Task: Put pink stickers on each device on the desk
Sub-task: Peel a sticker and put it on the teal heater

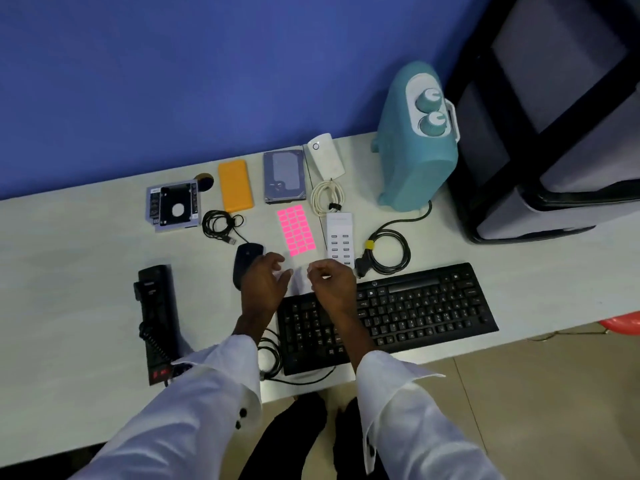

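While both hands hover over the near middle of the desk [86, 271], the widest bare room lies to the left and near-left of it; the right end is crowded by a black case [554, 116] at the desk's edge. The left hand [265, 282] has its fingers curled loosely, the right hand [332, 282] pinches thumb to forefinger, and between them is a pale strip, perhaps sticker backing, though blur leaves that unsure. One sticker sheet [295, 230] of pink labels lies flat just beyond the hands, between the mouse [247, 261] and the hub [340, 237].

Counted: one black keyboard [415, 313] under the wrists, reaching close to the near edge; one black mouse touching the left hand's far side; one white hub with two columns of ports; one black power strip [157, 320] at near left, its coiled cord by the left sleeve; one orange power bank [234, 190]; one hard drive [284, 176]; one drive caddy [174, 209]; one white adapter [325, 155] with a coiled white cable [327, 197]; one teal heater [415, 147] with two knobs, near the back wall. Two coils of black cable lie loose: one [220, 225] beyond the mouse, one [388, 251] between hub and heater, just beyond the keyboard.
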`<state>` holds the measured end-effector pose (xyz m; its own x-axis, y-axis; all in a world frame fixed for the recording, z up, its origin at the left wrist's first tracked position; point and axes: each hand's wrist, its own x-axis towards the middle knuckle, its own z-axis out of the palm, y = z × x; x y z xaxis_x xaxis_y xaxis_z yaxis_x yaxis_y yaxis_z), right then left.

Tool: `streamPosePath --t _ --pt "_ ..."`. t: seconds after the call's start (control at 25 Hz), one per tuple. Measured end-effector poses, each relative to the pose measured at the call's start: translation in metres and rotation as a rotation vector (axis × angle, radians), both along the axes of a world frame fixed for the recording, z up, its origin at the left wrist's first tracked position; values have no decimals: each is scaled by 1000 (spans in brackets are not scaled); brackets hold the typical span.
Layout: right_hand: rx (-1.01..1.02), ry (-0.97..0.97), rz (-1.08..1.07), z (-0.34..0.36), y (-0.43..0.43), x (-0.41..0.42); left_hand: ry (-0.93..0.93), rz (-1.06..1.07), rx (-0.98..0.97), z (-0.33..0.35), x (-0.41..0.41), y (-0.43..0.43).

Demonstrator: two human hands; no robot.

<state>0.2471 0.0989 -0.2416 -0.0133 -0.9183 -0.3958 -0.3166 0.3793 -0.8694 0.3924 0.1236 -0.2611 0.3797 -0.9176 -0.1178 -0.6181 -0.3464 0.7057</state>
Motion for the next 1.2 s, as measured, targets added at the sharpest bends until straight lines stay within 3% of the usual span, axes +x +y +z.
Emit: streamPosePath --t 0.28,0.44,0.68,0.84,1.04,1.2 --pt "-99 276 210 -11 -3 19 44 31 32 -26 -19 -13" --pt "-129 436 302 -17 -11 19 137 166 79 -25 -27 -23" --pt "-140 417 297 -29 -13 16 318 536 201 -18 -48 -38" --pt "-112 355 286 -28 -17 13 455 664 211 -22 -46 -44" --pt "-154 380 369 -29 -22 6 374 625 205 -16 -48 -49" --pt "-156 308 286 -31 -20 5 287 529 158 -18 -50 -41"
